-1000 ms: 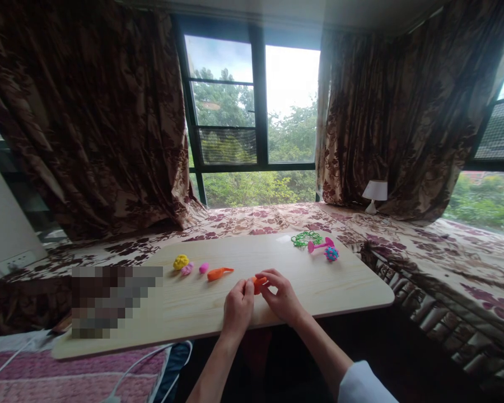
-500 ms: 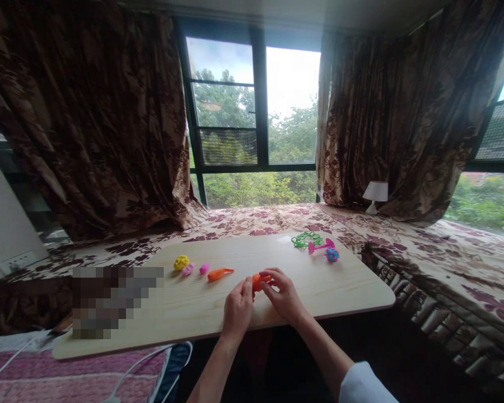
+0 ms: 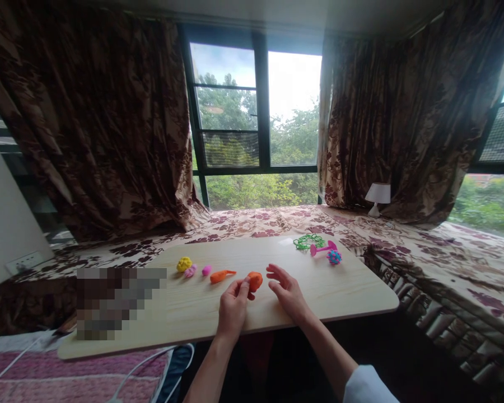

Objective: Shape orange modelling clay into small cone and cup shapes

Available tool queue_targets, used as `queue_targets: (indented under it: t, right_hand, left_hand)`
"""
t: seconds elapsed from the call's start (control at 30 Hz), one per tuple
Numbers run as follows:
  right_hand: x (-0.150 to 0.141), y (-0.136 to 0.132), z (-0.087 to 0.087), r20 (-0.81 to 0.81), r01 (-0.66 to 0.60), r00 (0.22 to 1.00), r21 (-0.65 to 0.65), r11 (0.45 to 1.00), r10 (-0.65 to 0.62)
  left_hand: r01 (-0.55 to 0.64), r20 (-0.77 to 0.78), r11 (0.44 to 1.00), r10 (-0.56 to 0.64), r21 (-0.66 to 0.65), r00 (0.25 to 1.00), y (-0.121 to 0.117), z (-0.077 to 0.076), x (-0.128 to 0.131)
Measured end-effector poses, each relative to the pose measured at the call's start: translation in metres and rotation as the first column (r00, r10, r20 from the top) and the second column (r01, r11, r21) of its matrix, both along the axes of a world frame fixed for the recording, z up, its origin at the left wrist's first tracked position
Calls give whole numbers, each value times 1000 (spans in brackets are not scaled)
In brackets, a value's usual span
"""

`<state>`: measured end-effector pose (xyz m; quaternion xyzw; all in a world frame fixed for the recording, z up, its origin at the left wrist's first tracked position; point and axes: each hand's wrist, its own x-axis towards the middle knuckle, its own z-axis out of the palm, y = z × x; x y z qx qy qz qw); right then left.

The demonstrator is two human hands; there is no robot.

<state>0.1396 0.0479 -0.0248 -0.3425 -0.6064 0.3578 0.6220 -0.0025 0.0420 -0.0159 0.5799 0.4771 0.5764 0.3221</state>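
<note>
Between the thumb and fingers of my left hand [image 3: 234, 305] is a rounded lump of orange modelling clay [image 3: 255, 281], held just above the pale wooden tabletop [image 3: 185, 319]. My right hand [image 3: 289, 292] is open beside it, fingers spread and apart from the clay. Left of my hands lies a second orange clay piece [image 3: 222, 276] with a thick body and a thin tail. Farther left rest a small bright pink ball [image 3: 206, 271], a light pink lump [image 3: 190, 271] and a bumpy yellow lump [image 3: 183, 264].
At the table's right back lie a green stringy loop [image 3: 308, 241], a pink dumbbell-shaped piece [image 3: 324, 248] and a blue ball with pink dots [image 3: 334, 257]. A white lamp [image 3: 377, 196] stands on the floral-covered ledge. A blurred patch [image 3: 117, 305] hides the table's left part.
My right hand has let go of the orange clay and opened, moving slightly right. The left hand keeps the lump, which now shows more fully.
</note>
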Motion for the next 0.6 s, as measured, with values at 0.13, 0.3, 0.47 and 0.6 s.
queue_targets:
  t: [0.13,0.3,0.47,0.6]
  right_hand:
    - [-1,4,-4,-38,-88,996,-70,994,86]
    - [-4,4,-6,-126,-95,988,-46,994,89]
    - [-3,5,-4,-148,-84,987,-96,992,69]
    - [-4,4,-4,-86,-74,994,-123,990,64]
  left_hand:
    - [65,-11,998,-65,-4,998,-1,0,0]
    - [9,32,999,-11,44,999,0,-6,2]
    - [82,-48,980,-75,182,996,-5,-8,2]
    - [94,-150,971,-61,219,987,-5,-8,1]
